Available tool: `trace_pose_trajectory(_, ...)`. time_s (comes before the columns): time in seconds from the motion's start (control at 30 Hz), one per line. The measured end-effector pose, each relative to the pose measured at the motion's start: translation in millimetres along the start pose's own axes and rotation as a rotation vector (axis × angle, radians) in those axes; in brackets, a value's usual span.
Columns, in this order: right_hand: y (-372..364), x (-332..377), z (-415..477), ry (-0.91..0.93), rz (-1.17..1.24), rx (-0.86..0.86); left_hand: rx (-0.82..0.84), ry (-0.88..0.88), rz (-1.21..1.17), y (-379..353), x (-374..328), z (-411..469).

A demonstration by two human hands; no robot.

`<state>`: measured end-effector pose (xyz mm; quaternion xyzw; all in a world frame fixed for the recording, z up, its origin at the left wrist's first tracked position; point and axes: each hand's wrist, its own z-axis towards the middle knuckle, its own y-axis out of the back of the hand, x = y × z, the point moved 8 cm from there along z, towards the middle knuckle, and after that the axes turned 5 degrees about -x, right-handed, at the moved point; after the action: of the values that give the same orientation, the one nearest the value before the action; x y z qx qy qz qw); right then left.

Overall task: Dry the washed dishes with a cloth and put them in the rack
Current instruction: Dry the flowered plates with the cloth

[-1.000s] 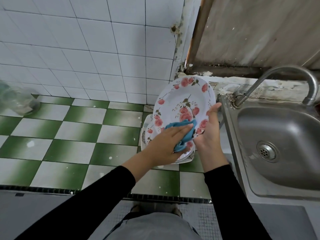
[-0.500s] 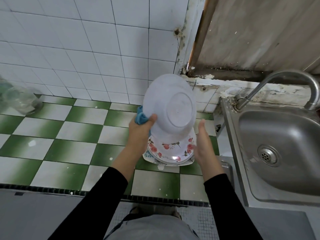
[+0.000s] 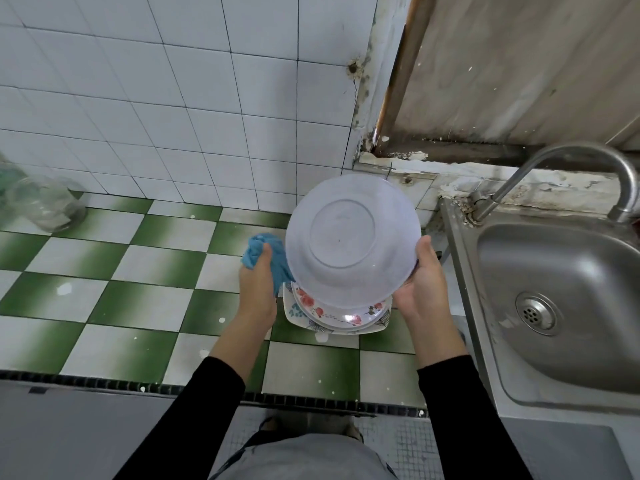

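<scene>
My left hand (image 3: 258,289) is curled tight round the bunched blue cloth (image 3: 258,249), which presses against the left rim of the plate (image 3: 349,237). My right hand (image 3: 420,282) pinches the opposite rim, thumb lying on the plate's back and fingers tucked out of sight behind it. The plate is in the air, its plain white underside facing me, directly over the stack (image 3: 332,317) of washed dishes on the green-and-white tiled tabletop (image 3: 138,299). The weak point, as I judge it, is the grip: only my right hand truly clasps the plate, while the left side meets it through cloth. If the rim is wet and my thumb slides as I wipe, the plate could drop straight onto the stack and chip something, or tip toward the steel sink (image 3: 561,289) just beside it. Counting up: one plate in my hands, one cloth, one sink with one tap (image 3: 568,157), one glass jar (image 3: 45,206) well apart at the far left. The stack shows a square dish under at least two round floral ones; the rims sit too close to count further. No rack is in view.
</scene>
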<state>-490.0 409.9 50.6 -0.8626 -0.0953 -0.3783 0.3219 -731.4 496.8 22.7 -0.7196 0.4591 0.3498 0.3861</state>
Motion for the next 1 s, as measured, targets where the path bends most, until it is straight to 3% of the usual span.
trace_pose_trajectory(0.1, -15, 8, -15, 0.125, -0.212, 0.049, 0.03, -0.299, 0.193, -20, -25, -16)
trace_pose_trajectory(0.23, -44, -2, -37, 0.232, -0.453, 0.12, 0.361, -0.681, 0.488, -78, -33, -59)
trace_pose_trajectory(0.33, -53, 1, -39, 0.267, -0.459, 0.153, 0.609, -1.038, 0.755, -115, -28, -81)
trace_pose_trajectory(0.4, -51, 10, -38, 0.337, -0.516, 0.15, 0.675, -0.993, 0.806, -123, -28, -65)
trace_pose_trajectory(0.47, -47, 15, -37, 0.411, -0.576, 0.147, 0.612, -0.87, 0.791, -125, -39, -43)
trace_pose_trajectory(0.53, -46, 16, -37, 0.432, -0.563, 0.144, 0.545, -0.866, 0.791, -126, -46, -39)
trace_pose_trajectory(0.73, -46, 17, -33, 0.344, -0.433, 0.122, 0.718, -1.313, 1.01, -118, -19, -95)
trace_pose_trajectory(0.8, -45, 13, -34, 0.386, -0.499, 0.129, 0.696, -1.245, 0.982, -115, -24, -81)
trace_pose_trajectory(0.9, -40, 3, -37, 0.398, -0.542, 0.096, 0.569, -0.942, 0.841, -112, -35, -55)
trace_pose_trajectory(1.0, -38, 2, -37, 0.364, -0.472, 0.074, 0.56, -1.101, 0.869, -117, -40, -77)
